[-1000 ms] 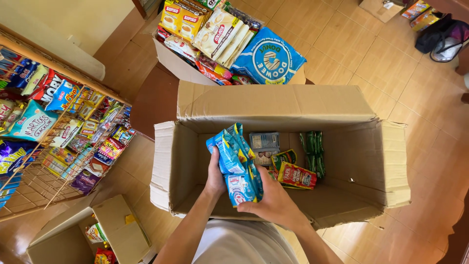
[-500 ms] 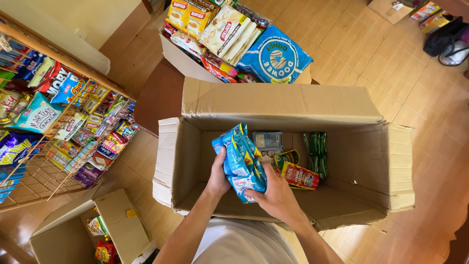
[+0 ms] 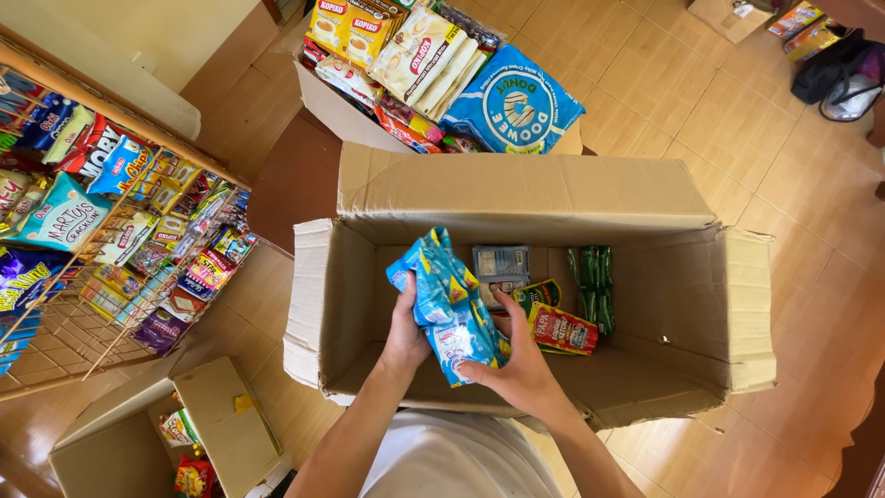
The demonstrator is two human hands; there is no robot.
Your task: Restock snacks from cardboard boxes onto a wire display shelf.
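Where the fingers of the left hand [image 3: 406, 334] curl around its left edge, a strip of blue snack packets [image 3: 445, 304] is clamped from the side, the thumb lying across the front of the upper packets. The right hand [image 3: 521, 369] supports the same strip from below and from the right: its fingertips press on the lowest packet, and its index finger extends upward along the right edge. Both hands are therefore closed on the strip, which is held tilted above the floor of the large cardboard box [image 3: 737, 304], toward the box's left half.

Inside the box, just right of the strip, the following items lie on the bottom:
- a grey-blue flat packet [image 3: 501, 263] near the far wall;
- a small green sachet [image 3: 537, 295] beside the right index finger;
- a red and yellow sachet [image 3: 562, 329] just right of the right hand;
- a bundle of dark green packets [image 3: 592, 286] further right, apart from both hands.

All four flaps of the box stand open. Beyond its far flap, a second box [image 3: 336, 115] is filled with coffee sachet strips [image 3: 419, 55] and a large blue doughnut bag [image 3: 516, 106]. To the left, a wire rack [image 3: 64, 337] carries assorted snack bags. At lower left, a smaller open box [image 3: 111, 452] stands on the tiled floor [image 3: 737, 120].
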